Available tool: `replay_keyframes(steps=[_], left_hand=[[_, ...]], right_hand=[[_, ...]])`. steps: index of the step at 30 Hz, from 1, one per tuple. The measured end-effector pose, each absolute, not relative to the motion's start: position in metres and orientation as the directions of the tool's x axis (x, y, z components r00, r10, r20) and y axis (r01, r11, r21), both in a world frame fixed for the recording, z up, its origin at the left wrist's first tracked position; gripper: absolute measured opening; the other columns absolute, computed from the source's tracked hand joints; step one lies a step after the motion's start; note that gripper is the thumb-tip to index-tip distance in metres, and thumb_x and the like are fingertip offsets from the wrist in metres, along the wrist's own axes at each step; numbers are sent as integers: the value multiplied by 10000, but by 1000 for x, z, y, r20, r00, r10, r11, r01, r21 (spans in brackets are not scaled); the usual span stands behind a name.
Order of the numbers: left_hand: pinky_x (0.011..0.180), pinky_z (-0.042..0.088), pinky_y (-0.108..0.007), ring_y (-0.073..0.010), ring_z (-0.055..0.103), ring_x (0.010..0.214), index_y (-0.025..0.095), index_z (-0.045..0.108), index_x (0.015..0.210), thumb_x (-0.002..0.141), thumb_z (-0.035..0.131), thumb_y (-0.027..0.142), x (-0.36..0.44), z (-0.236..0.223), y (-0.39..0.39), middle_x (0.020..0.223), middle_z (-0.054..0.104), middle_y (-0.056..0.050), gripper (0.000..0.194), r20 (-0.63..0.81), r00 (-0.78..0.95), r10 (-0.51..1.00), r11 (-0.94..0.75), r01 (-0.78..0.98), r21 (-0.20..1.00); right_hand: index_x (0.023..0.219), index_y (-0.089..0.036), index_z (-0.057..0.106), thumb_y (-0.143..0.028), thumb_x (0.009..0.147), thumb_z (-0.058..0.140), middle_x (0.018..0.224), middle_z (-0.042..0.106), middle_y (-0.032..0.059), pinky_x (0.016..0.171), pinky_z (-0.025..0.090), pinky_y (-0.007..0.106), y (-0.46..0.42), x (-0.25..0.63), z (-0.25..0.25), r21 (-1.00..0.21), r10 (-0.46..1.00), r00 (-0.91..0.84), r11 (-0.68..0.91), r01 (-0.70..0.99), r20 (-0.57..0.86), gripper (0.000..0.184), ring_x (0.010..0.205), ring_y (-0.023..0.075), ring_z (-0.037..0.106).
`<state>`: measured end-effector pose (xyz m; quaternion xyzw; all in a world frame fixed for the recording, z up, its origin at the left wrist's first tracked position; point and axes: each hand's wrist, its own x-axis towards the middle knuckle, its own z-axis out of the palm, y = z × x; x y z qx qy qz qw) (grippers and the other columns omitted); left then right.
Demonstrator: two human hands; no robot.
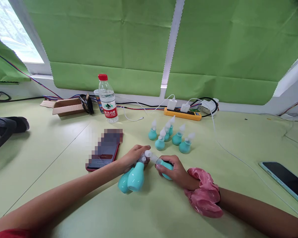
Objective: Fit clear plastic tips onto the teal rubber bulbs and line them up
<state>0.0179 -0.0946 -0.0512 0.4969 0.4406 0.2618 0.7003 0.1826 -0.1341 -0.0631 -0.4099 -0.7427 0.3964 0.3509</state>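
Observation:
My right hand (172, 167) is closed around the teal bulb of a nasal aspirator (167, 170), its clear nozzle pointing left. That nozzle meets a small white tip (147, 153) at the fingers of my left hand (137, 156), which are closed on it; whether the two parts are joined, I cannot tell. Just below my left hand are two more teal aspirators, one in front (136, 178) and one partly hidden behind it (124, 182). Their nozzle ends are partly covered by my fingers. Beyond my hands, several teal aspirators (160, 143) with whitish tips stand on the table.
A red-cased phone (105, 148) lies left of my hands, another phone (285, 180) at the far right. Behind are a water bottle (109, 102), a cup (98, 101), an open cardboard box (68, 106) and a yellow power strip (182, 114). A white cable (228, 152) crosses the right side.

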Motion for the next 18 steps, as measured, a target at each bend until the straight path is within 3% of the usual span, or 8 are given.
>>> replay_keyframes(steps=[4, 8, 14, 18], left_hand=[[354, 244, -195, -61, 354, 345, 157, 422, 537, 695, 501, 498, 18, -51, -94, 407, 424, 42, 384, -364, 425, 829, 362, 90, 928], [327, 164, -187, -46, 323, 318, 145, 459, 596, 677, 521, 519, 19, -50, -94, 410, 435, 48, 387, -338, 361, 869, 291, 179, 940], [339, 195, -168, -46, 362, 353, 153, 463, 721, 697, 525, 431, 20, -46, -97, 503, 493, 46, 286, -301, 281, 912, 262, 166, 951], [362, 211, -170, -44, 347, 374, 137, 497, 745, 688, 533, 369, 19, -49, -95, 512, 485, 42, 241, -283, 358, 890, 240, 160, 957]], right_hand=[[694, -160, 506, -321, 727, 536, 589, 447, -30, 516, 323, 211, -131, 187, -66, -845, 847, -451, 442, 302, 281, 167, 534, 88, 386], [860, -180, 428, -325, 730, 546, 606, 475, -38, 497, 343, 205, -129, 187, -69, -939, 882, -435, 288, 190, 182, 228, 520, 88, 419], [798, -170, 458, -332, 738, 549, 666, 513, -10, 555, 396, 221, -126, 185, -70, -957, 917, -359, 241, 158, 172, 195, 602, 104, 477], [839, -168, 472, -397, 771, 489, 682, 516, 4, 402, 375, 191, -123, 185, -72, -993, 923, -378, 101, 59, 71, 238, 524, 95, 465]])
